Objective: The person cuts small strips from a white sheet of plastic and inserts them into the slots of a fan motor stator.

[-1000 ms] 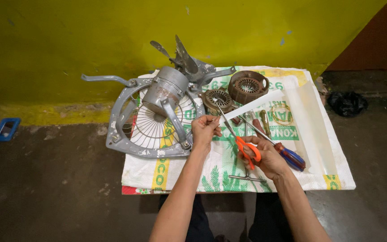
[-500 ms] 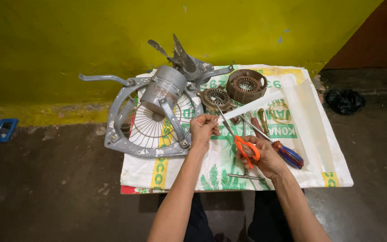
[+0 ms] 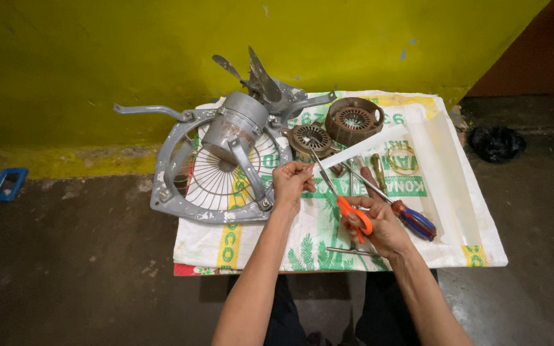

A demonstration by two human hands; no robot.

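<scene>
Head view: scissors (image 3: 340,192) cutting a strip of white sheet (image 3: 360,148) over a woven sack (image 3: 302,240).

Right hand (image 3: 379,224) closed through the orange scissor handles, blades pointing up toward the strip. Left hand (image 3: 293,182) pinched shut on the strip's near end, just left of the blades. Strip stretched toward the sack's far right corner. Fan frame with motor (image 3: 226,160) overhanging the sack's left edge. Two round motor parts (image 3: 335,128) near the far edge. Screwdriver (image 3: 408,216) just right of the right hand.
</scene>
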